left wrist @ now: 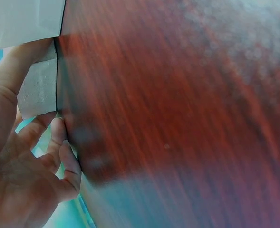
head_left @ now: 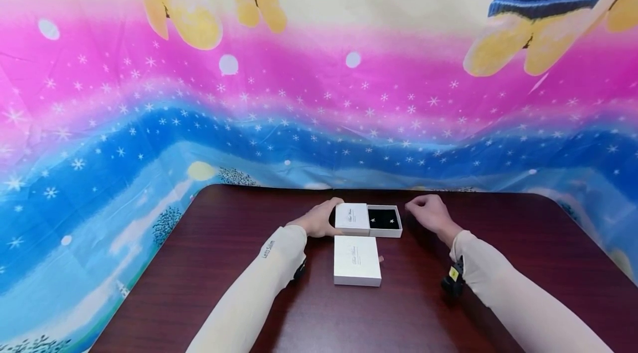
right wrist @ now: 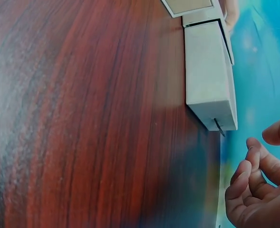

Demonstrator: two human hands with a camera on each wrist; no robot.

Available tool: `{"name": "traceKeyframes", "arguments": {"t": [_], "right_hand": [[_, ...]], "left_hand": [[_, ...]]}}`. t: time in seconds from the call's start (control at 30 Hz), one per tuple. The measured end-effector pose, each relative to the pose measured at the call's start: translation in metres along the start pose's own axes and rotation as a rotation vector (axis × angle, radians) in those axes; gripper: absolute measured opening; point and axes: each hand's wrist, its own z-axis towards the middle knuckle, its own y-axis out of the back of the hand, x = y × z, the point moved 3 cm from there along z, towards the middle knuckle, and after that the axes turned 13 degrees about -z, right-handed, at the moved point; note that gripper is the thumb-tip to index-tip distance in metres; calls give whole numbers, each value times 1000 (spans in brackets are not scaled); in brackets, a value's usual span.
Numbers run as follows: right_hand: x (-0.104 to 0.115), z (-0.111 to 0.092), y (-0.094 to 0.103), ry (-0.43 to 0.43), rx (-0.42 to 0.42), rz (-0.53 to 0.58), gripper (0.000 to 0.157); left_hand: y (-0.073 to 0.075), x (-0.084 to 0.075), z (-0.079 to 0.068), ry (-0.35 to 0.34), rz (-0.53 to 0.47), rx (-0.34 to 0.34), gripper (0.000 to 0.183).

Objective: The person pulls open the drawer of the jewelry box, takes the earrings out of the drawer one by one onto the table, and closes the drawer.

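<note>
A small white jewelry box (head_left: 351,214) lies near the table's far edge, its drawer (head_left: 386,234) slid out to the right. On the drawer's black lining (head_left: 382,214) sit two small star-shaped pieces that look like stud earrings (head_left: 391,221). My left hand (head_left: 319,220) grips the box's sleeve from the left, thumb along the near side and fingers behind. Just right of the drawer, my right hand (head_left: 432,214) hovers with loosely curled fingers, holding nothing. The right wrist view shows a dark pull tab (right wrist: 218,126) on the drawer's end, apart from the fingers.
A second, closed white box (head_left: 356,260) lies directly in front of the first, with a small ribbon tab (head_left: 381,259) at its right side. Both stand on a dark reddish wood table (head_left: 239,308). A printed cloth (head_left: 319,81) hangs behind the table's far edge.
</note>
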Motion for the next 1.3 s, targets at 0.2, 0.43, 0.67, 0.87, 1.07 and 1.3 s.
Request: {"name": "traceKeyframes", "arguments": {"t": [0.2,0.43,0.67,0.87,1.07,1.3], "right_hand": [[6,1,0,13,-5,2,35],[11,0,-2,12,1,6,34],[16,-2,-5,25,18,9,34],[21,-2,-6,46,36,5,34],[26,-2,-9,70,35,-9,33],[31,-3,-13,89,23,-32,30]], "left_hand": [[0,-1,0,6,-10,0,79],[1,-2,-3,1,-8,6,77],[0,0,-2,9,-20,5,79],[1,0,-1,19,-28,8,79],[0,0,-1,16,-26,10,79],[2,-2,-3,-9,-10,6,78]]}}
